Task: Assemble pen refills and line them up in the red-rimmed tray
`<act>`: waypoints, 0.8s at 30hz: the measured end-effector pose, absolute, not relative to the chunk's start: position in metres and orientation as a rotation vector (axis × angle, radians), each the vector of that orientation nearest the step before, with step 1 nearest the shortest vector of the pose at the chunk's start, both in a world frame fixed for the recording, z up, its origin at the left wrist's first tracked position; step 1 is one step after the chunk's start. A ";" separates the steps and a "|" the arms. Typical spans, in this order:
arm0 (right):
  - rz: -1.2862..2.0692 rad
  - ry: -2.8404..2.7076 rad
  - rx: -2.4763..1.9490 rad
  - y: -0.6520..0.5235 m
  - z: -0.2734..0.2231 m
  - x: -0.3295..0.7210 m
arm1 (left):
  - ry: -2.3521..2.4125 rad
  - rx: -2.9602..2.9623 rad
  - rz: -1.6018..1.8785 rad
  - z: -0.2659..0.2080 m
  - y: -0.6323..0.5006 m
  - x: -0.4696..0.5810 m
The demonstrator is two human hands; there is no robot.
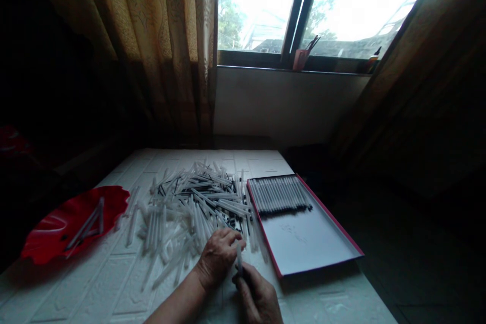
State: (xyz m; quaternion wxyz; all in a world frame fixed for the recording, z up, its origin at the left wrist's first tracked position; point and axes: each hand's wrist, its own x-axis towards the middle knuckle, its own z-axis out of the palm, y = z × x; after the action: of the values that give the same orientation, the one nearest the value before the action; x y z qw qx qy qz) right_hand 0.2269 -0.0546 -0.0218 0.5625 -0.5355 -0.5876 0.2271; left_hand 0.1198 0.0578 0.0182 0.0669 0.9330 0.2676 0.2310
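Note:
My right hand (258, 293) is closed on a translucent pen (239, 258), which stands nearly upright from the grip with a dark part at its lower end. Beside its upper end, my left hand (219, 254) has its fingers curled together; anything they pinch is too small or hidden to make out. Just beyond both hands spreads a loose pile of clear pen barrels and dark pen parts (205, 195). To the right lies a shallow pink-edged box lid (304, 248), where a neat row of pens (281, 195) fills the far end, dark ends toward me.
A red wavy-rimmed dish (41, 248) with a few pen pieces sits at the table's left. The white brick-patterned table (102, 288) ends before a wall and window. Curtains (163, 25) hang at both sides. A pink cup (300, 59) holding thin sticks stands on the sill.

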 end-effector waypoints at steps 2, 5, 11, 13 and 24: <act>0.486 -1.398 -1.261 -0.055 -0.025 0.227 | 0.880 2.722 0.828 0.019 0.055 0.108; 0.381 -1.472 -1.273 -0.056 -0.032 0.228 | 1.022 2.553 0.971 0.023 0.043 0.084; 0.301 -1.675 -1.279 -0.059 -0.036 0.231 | 1.080 1.674 1.016 0.026 0.016 0.046; 0.294 -1.720 -1.290 -0.060 -0.035 0.232 | 1.080 1.545 1.009 0.024 0.012 0.040; 0.226 -1.924 -1.278 -0.060 -0.027 0.235 | 1.125 1.697 1.001 0.022 0.010 0.026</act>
State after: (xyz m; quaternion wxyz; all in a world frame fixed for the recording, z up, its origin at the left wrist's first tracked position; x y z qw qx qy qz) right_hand 0.2353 -0.0602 -0.0270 0.3989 -0.5048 -0.7603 0.0894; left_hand 0.0258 0.0095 0.0224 0.4226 0.6779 0.4495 0.3998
